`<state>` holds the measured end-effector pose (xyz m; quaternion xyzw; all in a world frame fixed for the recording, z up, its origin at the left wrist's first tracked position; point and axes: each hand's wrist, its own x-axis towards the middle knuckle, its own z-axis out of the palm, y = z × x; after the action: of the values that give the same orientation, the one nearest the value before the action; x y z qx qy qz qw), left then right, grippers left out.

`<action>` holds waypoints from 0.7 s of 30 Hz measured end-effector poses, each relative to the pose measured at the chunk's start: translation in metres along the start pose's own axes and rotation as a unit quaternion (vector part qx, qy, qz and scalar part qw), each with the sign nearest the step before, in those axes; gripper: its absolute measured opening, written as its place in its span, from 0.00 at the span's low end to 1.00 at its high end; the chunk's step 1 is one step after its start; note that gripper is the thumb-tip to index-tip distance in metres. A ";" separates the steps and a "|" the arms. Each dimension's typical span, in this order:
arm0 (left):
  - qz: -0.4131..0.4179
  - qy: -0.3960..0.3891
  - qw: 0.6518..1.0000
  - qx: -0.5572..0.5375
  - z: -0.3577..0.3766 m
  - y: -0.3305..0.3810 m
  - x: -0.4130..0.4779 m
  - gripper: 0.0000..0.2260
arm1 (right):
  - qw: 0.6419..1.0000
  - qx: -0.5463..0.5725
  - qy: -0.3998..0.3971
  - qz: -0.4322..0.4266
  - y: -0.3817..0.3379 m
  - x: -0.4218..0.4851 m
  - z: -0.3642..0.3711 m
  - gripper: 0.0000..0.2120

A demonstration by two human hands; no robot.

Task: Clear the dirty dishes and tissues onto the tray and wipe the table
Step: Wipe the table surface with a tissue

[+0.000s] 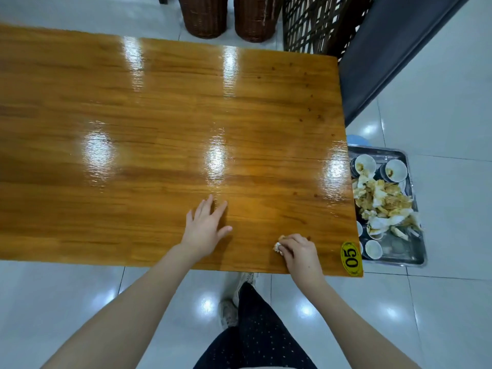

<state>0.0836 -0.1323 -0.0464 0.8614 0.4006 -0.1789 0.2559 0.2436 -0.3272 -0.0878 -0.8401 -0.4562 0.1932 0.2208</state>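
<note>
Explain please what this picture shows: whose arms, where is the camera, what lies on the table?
No machine here: one camera, worn on a person's head, looks down at their bare arms. The left hand rests flat on the glossy orange-brown wooden table. The right hand curls its fingers round a crumpled white tissue, near the yellow oval sticker marked 05. Small brown spots dot the table's right side. Beyond that edge, a shiny metal tray holds small white bowls and soiled tissues.

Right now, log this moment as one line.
step: wipe table | left hand: flat on table | right hand: grips tissue wad on table | tray: cups, dirty tissues | brown spots: near right edge
</note>
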 end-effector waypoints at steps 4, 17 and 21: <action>0.008 0.011 1.000 0.013 0.002 -0.001 -0.010 0.30 | 0.999 -0.003 0.029 0.033 0.016 0.010 -0.019 0.05; 0.020 0.018 0.999 0.025 0.025 0.000 -0.046 0.30 | 0.992 0.015 0.082 0.095 -0.004 -0.034 0.010 0.06; 0.025 0.019 0.999 0.028 0.030 0.001 -0.052 0.31 | 0.997 -0.013 0.065 0.050 0.002 -0.039 0.006 0.06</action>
<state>0.0498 -0.1815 -0.0436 0.8814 0.3782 -0.1672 0.2284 0.2216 -0.3600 -0.0891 -0.8755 -0.4008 0.1432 0.2287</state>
